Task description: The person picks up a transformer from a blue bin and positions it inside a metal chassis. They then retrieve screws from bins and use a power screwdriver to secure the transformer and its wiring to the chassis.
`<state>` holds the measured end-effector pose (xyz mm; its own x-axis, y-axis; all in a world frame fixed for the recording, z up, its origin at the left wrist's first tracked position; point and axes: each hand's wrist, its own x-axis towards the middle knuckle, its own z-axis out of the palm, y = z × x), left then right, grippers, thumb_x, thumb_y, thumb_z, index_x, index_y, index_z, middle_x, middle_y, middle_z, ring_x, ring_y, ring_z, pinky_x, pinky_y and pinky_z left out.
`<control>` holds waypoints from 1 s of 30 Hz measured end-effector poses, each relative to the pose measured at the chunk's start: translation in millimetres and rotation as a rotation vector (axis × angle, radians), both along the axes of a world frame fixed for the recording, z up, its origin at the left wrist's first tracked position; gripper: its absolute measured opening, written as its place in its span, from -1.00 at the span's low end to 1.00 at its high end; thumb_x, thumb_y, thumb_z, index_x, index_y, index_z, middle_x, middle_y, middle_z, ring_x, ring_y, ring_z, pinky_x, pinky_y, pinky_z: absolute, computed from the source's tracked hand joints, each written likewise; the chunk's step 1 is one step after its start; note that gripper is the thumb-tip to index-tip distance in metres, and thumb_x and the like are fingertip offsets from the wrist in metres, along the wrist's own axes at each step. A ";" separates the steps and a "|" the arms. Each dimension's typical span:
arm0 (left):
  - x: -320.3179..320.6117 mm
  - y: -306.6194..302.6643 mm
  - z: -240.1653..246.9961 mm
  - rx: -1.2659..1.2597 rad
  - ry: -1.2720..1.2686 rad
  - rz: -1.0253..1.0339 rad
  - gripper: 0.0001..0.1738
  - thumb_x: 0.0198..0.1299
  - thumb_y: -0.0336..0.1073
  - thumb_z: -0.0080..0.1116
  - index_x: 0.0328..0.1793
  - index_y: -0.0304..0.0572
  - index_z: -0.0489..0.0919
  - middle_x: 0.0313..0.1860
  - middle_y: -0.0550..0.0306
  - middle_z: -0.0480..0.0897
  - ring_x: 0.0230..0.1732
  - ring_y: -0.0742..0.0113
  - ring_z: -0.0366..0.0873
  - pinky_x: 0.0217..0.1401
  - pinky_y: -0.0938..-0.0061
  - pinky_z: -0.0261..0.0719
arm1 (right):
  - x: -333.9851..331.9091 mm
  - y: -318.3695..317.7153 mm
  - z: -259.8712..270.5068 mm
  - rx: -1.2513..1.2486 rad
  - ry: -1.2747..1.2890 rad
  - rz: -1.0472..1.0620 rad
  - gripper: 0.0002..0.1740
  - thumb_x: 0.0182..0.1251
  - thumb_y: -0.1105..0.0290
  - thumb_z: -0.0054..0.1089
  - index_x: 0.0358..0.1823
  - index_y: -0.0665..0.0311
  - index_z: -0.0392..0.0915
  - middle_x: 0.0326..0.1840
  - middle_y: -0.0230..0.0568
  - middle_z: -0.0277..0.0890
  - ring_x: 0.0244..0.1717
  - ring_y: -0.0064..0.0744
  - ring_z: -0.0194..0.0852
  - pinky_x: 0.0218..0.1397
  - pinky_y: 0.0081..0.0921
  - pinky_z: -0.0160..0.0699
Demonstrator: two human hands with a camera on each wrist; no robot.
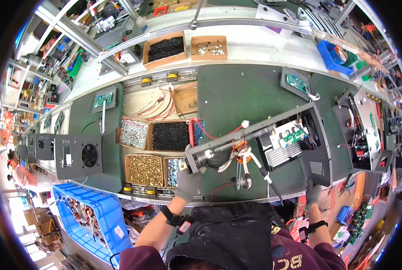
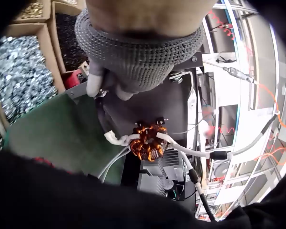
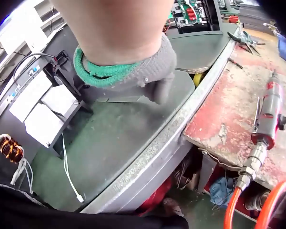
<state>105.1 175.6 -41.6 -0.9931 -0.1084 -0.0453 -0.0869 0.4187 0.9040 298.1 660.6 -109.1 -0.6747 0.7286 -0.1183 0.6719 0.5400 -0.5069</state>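
A dark metal chassis (image 1: 259,123) is tilted over the green work surface (image 1: 237,90). My gloved left hand (image 1: 189,182) grips its left end; in the left wrist view the glove (image 2: 133,57) has fingers round the panel's corner. Copper-wound coils (image 2: 149,142) with white leads hang beside heatsinks (image 1: 284,155) and a green board (image 1: 295,136). At the chassis's lower right corner, my gloved right hand (image 1: 313,193) holds the edge. The right wrist view shows that glove (image 3: 143,76) over the panel, its fingertips partly hidden.
Boxes of brass screws (image 1: 143,170) and black screws (image 1: 170,136) stand left of the chassis. A finished-looking grey unit (image 1: 79,155) is farther left, another opened unit (image 1: 363,130) at the right. A red pneumatic driver (image 3: 269,112) lies on a worn bench (image 3: 219,105).
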 end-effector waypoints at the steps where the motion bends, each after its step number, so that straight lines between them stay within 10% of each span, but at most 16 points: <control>1: -10.4 3.1 4.2 0.046 -0.047 -0.004 -0.78 0.05 -0.30 0.40 -0.21 -0.25 0.72 -0.48 -0.04 0.71 -0.41 0.18 0.70 -0.36 0.35 0.55 | -21.8 -19.2 28.5 -0.150 -0.157 -0.118 -0.62 0.40 0.20 0.11 -0.09 0.45 0.56 -0.26 0.07 0.64 -0.22 -0.04 0.62 -0.12 -0.17 0.50; 4: -41.1 2.9 6.1 -0.191 -0.300 -0.096 -0.72 0.05 -0.28 0.39 -0.13 -0.25 0.69 -0.36 -0.05 0.73 -0.33 0.21 0.72 -0.33 0.35 0.56 | -8.2 -12.7 23.8 -0.184 -0.336 0.012 -0.61 0.35 0.16 0.12 -0.27 0.43 0.59 -0.41 0.11 0.61 -0.30 -0.09 0.65 -0.21 -0.20 0.52; 6: -49.7 -2.3 -7.8 -0.125 -0.243 -0.119 -0.73 0.05 -0.26 0.39 -0.15 -0.24 0.70 -0.38 -0.03 0.73 -0.35 0.16 0.72 -0.32 0.34 0.58 | -62.5 -57.9 106.4 -0.163 -0.546 0.539 -0.64 0.32 0.17 0.11 -0.33 0.40 0.57 -0.47 0.08 0.57 -0.39 -0.22 0.62 -0.30 -0.28 0.51; 9: -47.6 -4.8 -4.7 -0.167 -0.196 -0.165 -0.75 0.05 -0.25 0.39 -0.19 -0.22 0.70 -0.41 -0.02 0.72 -0.38 0.10 0.70 -0.31 0.32 0.58 | -151.8 -122.4 191.9 -0.329 -0.025 0.372 -0.70 0.29 0.23 0.17 -0.18 0.35 0.56 -0.47 -0.05 0.58 -0.38 -0.29 0.58 -0.27 -0.38 0.52; 12: -51.4 -10.1 -2.1 -0.242 -0.226 -0.197 -0.71 0.03 -0.20 0.40 -0.18 -0.20 0.69 -0.40 -0.05 0.71 -0.34 0.03 0.69 -0.28 0.28 0.58 | -231.6 -189.0 226.1 -0.166 0.213 0.597 -0.43 0.22 0.19 0.30 0.21 0.28 0.42 -0.02 0.03 0.55 -0.23 -0.19 0.59 -0.11 -0.35 0.52; 15: -44.8 -20.2 20.3 -0.443 -0.332 -0.232 -0.59 0.08 -0.19 0.34 0.04 -0.16 0.61 -0.25 -0.10 0.71 -0.20 -0.05 0.67 -0.16 0.23 0.58 | -288.2 -214.9 193.4 -0.090 0.351 1.007 -0.50 0.20 0.30 0.27 0.18 0.23 0.44 0.02 0.01 0.51 -0.08 0.06 0.54 0.00 -0.23 0.53; 21: -20.6 -60.0 31.0 -0.157 -0.198 -0.187 -0.50 0.16 -0.35 0.14 0.28 -0.14 0.48 -0.01 -0.03 0.68 -0.04 0.15 0.66 0.03 0.37 0.59 | -214.3 -259.6 214.2 -0.453 0.138 1.615 -0.70 0.29 0.30 0.19 0.05 0.13 0.53 -0.08 -0.08 0.57 -0.08 -0.03 0.56 -0.03 -0.25 0.54; 24: -10.6 -77.0 17.8 -0.089 -0.155 -0.161 -0.50 0.17 -0.39 0.13 0.29 -0.11 0.49 -0.04 0.02 0.68 -0.04 0.24 0.66 0.03 0.42 0.59 | -181.8 -248.8 177.3 -0.495 -0.516 1.501 -0.52 0.27 0.11 0.26 0.14 0.17 0.47 -0.02 -0.04 0.57 -0.02 0.00 0.58 0.02 -0.19 0.53; 28: 1.6 -91.7 11.0 -0.100 -0.179 -0.134 -0.53 0.18 -0.38 0.15 0.27 -0.16 0.51 -0.07 0.03 0.68 -0.09 0.27 0.66 -0.02 0.43 0.61 | -171.8 -215.3 125.2 -0.260 -0.620 1.423 -0.45 0.26 0.08 0.28 0.17 0.23 0.43 -0.12 -0.08 0.61 -0.11 -0.15 0.63 -0.06 -0.28 0.58; 30: 4.9 -99.5 17.3 -0.057 -0.288 -0.161 -0.54 0.19 -0.38 0.15 0.25 -0.19 0.52 -0.09 0.05 0.68 -0.13 0.32 0.65 -0.04 0.44 0.62 | -189.6 -231.0 173.2 -0.955 -0.479 0.893 -0.51 0.29 0.12 0.24 0.13 0.27 0.45 -0.18 -0.14 0.62 -0.26 -0.33 0.62 -0.22 -0.37 0.59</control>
